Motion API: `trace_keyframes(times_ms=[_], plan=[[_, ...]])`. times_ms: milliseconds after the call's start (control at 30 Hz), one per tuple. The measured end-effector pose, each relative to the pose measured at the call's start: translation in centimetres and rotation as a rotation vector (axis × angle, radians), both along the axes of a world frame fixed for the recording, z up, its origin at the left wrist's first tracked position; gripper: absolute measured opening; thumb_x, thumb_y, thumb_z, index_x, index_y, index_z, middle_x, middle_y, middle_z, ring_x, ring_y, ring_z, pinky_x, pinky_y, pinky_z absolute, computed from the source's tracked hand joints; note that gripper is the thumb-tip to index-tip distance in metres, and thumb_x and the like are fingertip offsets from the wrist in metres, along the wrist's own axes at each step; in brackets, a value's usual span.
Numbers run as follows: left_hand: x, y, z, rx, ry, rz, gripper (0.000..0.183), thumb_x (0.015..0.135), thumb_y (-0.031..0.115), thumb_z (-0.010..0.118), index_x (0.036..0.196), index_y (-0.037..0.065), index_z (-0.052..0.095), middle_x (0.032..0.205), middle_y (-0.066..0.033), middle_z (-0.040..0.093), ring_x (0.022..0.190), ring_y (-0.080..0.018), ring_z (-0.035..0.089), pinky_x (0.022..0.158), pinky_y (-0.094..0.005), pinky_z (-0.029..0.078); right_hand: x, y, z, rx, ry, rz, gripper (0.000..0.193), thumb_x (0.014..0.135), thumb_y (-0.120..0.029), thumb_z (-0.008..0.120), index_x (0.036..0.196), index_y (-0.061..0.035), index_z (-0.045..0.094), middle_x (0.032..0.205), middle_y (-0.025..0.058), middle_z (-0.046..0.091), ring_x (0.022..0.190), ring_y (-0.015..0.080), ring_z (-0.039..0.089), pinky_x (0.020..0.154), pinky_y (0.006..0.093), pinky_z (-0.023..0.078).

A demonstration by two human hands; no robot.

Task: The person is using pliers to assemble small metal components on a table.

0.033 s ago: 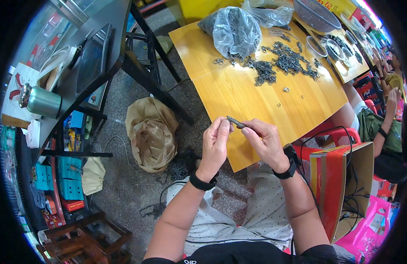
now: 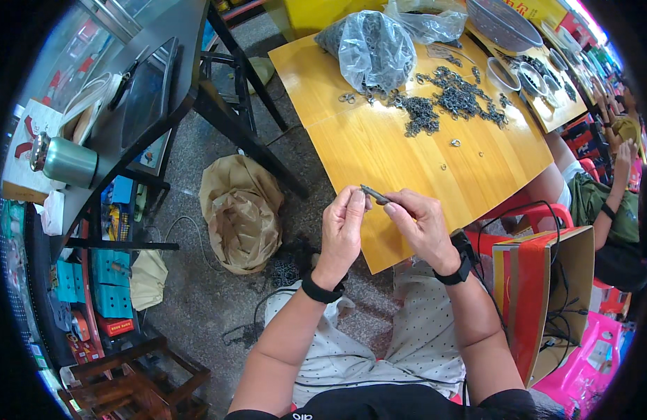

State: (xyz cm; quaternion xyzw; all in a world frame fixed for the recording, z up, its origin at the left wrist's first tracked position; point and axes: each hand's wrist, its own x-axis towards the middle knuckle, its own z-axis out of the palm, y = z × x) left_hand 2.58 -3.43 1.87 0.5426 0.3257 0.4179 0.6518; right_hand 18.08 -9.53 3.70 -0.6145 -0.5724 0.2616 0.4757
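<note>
**Small metal rod pinched over the tabletop edge**

I see my left hand (image 2: 343, 227) and right hand (image 2: 423, 225) with fingers closed on a thin dark rod (image 2: 374, 194) above the yellow tabletop (image 2: 379, 150). A clear plastic bag (image 2: 376, 49) holds dark metal rings; more lie loose (image 2: 446, 98) beside it.

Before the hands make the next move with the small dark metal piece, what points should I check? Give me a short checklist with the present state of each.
1. Left hand pinches one end of the small dark metal piece: ok.
2. Right hand pinches the other end: ok.
3. Piece held above the near edge of the yellow table, not resting on it: ok.
4. Pile of dark metal parts lies farther up the table, apart from the hands: ok.
5. Whether the piece is one part or two joined: cannot tell, too small.
6. Cable near the red and brown carton runs free of the right wrist: cannot tell.
</note>
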Motion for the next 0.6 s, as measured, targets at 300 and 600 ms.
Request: trace_keyframes(times_ms=[300, 600], plan=[[-0.8, 1.3, -0.8, -0.083, -0.132, 0.06, 0.027, 0.106, 0.027, 0.047, 0.089, 0.008, 0.056, 0.078, 0.0053, 0.047, 0.069, -0.003, 0.038, 0.061, -0.0205, 0.031, 1.4, 0.5, -1.3, 0.022, -0.441, -0.121, 0.027, 0.087, -0.018, 0.068, 0.109, -0.0018, 0.066, 0.086, 0.0113, 0.06, 0.087, 0.028, 0.06, 0.079, 0.0392, 0.046], [0.1, 0.9, -0.6, -0.103, -0.088, 0.041, 0.026, 0.106, 0.027, 0.049, 0.09, 0.008, 0.057, 0.076, 0.0067, 0.045, 0.065, -0.0013, 0.034, 0.057, -0.0189, 0.027, 2.2, 1.4, -1.8, 0.167, -0.54, -0.149, 0.023, 0.083, -0.013, 0.068, 0.103, -0.003, 0.067, 0.093, 0.0142, 0.061, 0.096, 0.033, 0.058, 0.089, 0.0454, 0.044]])
